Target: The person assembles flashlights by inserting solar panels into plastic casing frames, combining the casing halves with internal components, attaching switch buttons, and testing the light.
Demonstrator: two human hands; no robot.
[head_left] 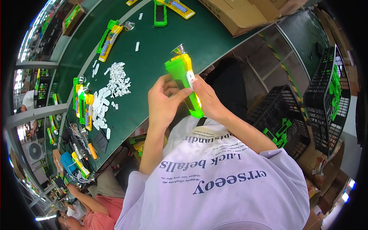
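Both hands, left (164, 100) and right (207, 100), grip a green-yellow torch (183, 74) above the lap, right thumb pressing its white switch (190, 79) home; loose switches (115, 82) and unfinished torches (83, 105) remain on the table (161, 50).

The left hand (165, 100) covers a good chunk of the green and yellow flashlight (185, 78), so the grip on that side is hidden. The white bits (115, 82) piled on the table (161, 46) are too small to tell apart, maybe switch sliders. The cardboard box (245, 13) far right is cut off by the edge.
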